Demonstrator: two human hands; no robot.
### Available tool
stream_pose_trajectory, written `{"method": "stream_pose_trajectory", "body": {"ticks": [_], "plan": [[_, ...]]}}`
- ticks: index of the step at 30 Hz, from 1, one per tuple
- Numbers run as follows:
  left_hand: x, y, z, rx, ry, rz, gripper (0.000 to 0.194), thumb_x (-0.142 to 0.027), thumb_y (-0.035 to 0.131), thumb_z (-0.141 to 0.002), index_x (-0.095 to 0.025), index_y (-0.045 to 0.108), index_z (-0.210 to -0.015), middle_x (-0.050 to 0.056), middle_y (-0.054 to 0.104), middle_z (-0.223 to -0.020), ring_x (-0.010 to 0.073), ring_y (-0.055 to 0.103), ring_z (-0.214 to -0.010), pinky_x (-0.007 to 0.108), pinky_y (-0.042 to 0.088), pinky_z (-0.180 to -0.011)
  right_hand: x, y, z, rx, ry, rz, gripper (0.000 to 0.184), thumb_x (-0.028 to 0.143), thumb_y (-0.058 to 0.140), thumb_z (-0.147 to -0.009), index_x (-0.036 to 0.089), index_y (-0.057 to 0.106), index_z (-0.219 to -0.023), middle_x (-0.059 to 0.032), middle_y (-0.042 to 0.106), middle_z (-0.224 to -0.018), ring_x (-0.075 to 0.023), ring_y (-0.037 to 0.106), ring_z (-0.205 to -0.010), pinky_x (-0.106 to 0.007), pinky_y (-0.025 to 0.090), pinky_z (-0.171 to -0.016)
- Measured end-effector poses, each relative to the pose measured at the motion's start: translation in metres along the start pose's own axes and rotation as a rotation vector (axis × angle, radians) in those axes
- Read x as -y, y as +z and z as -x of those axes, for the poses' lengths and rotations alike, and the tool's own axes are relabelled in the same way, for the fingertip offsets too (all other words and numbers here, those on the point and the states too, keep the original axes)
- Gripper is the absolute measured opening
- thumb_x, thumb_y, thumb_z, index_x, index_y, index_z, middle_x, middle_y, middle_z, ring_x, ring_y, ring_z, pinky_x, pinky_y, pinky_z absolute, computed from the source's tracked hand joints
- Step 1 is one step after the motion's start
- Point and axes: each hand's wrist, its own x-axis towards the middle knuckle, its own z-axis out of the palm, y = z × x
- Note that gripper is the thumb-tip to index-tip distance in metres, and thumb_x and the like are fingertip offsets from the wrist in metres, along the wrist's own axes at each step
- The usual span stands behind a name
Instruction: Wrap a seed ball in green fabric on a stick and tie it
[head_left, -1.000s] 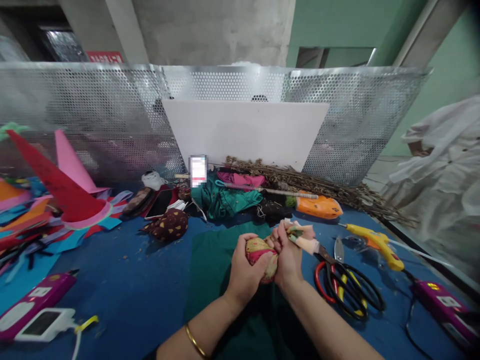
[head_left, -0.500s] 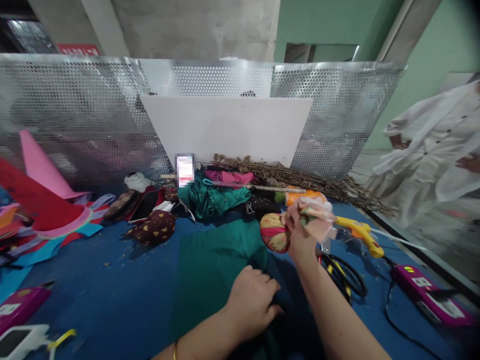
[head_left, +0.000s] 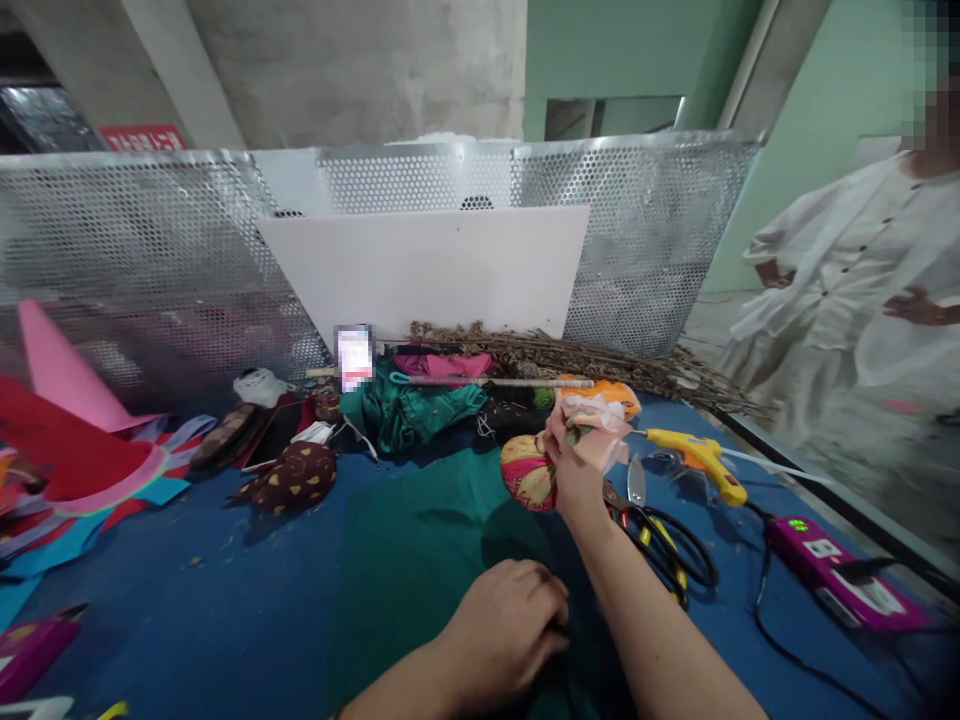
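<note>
My left hand is over the lower right of a flat dark green cloth, its fingers curled in and their tips hidden from me. Farther out to the right, my right hand is closed on a soft bundle of pale peach cloth. Against that hand's left side is a round stuffed ball in patterned yellow and red; whether it joins the bundle I cannot tell. A pair of scissors with black handles lies to the right of my right forearm.
A yellow glue gun and a purple power unit are at the right. Dry stalks, crumpled green fabric and a brown spotted pouch line the back. Red and pink felt cones stand left. A person stands beyond the table.
The left hand's fingers have curled in, with the thumb drawn closer to them. The right hand still grips the peach cloth. The whole view has shifted slightly.
</note>
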Motion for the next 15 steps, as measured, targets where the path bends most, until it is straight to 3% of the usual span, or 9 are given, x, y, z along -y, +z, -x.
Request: {"method": "stream_pose_trajectory", "body": {"ticks": [4, 7, 10, 12, 14, 15], "plan": [[-0.008, -0.008, 0.001, 0.046, 0.224, 0.256, 0.053, -0.04, 0.058, -0.08, -0.022, 0.047, -0.129, 0.01, 0.056, -0.131, 0.0252, 0.05, -0.122, 0.035, 0.036, -0.104, 0.005, 0.008, 0.006, 0.001, 0.041, -0.064, 0.033, 0.031, 0.076, -0.061, 0.022, 0.047, -0.072, 0.0103, 0.043, -0.058, -0.0039, 0.031, -0.042, -0.019, 0.031, -0.042], [-0.017, -0.022, 0.002, 0.11, 0.264, 0.272, 0.045, -0.034, 0.056, -0.082, -0.023, 0.053, -0.125, 0.009, 0.059, -0.128, 0.024, 0.054, -0.118, 0.034, 0.039, -0.101, 0.01, 0.011, 0.01, 0.043, 0.093, -0.101, 0.035, 0.032, 0.077, -0.062, 0.021, 0.044, -0.069, 0.0123, 0.039, -0.053, -0.0021, 0.024, -0.039, -0.019, 0.031, -0.043], [-0.013, -0.043, 0.009, 0.161, 0.032, 0.109, 0.03, -0.02, 0.056, -0.08, -0.026, 0.064, -0.108, 0.005, 0.069, -0.107, 0.0219, 0.063, -0.1, 0.032, 0.044, -0.091, 0.012, 0.013, 0.016, 0.037, 0.148, -0.163, 0.038, 0.037, 0.076, -0.065, 0.02, 0.043, -0.069, 0.0127, 0.039, -0.053, -0.0011, 0.022, -0.039, -0.019, 0.033, -0.045], [0.0, -0.057, 0.021, 0.12, -0.163, -0.011, 0.026, -0.017, 0.055, -0.078, -0.026, 0.067, -0.099, 0.005, 0.071, -0.1, 0.0233, 0.064, -0.097, 0.035, 0.046, -0.087, 0.008, 0.014, 0.022, 0.021, 0.219, -0.186, 0.042, 0.044, 0.075, -0.067, 0.02, 0.04, -0.066, 0.0125, 0.036, -0.051, -0.0019, 0.024, -0.039, -0.02, 0.034, -0.045], [0.018, -0.067, 0.038, 0.005, -0.358, -0.123, 0.034, -0.024, 0.064, -0.071, -0.022, 0.066, -0.105, 0.012, 0.066, -0.113, 0.0311, 0.057, -0.11, 0.043, 0.042, -0.094, -0.001, 0.016, 0.032, 0.042, 0.346, -0.196, 0.045, 0.05, 0.071, -0.068, 0.02, 0.038, -0.063, 0.0127, 0.03, -0.047, -0.0036, 0.026, -0.039, -0.02, 0.032, -0.044], [0.026, -0.07, 0.048, -0.032, -0.441, -0.151, 0.053, -0.031, 0.072, -0.064, -0.021, 0.062, -0.116, 0.016, 0.056, -0.129, 0.0365, 0.046, -0.123, 0.049, 0.035, -0.101, -0.007, 0.018, 0.038, 0.059, 0.418, -0.204, 0.045, 0.051, 0.071, -0.068, 0.021, 0.038, -0.062, 0.0129, 0.028, -0.045, -0.0042, 0.027, -0.039, -0.02, 0.032, -0.043]]}}
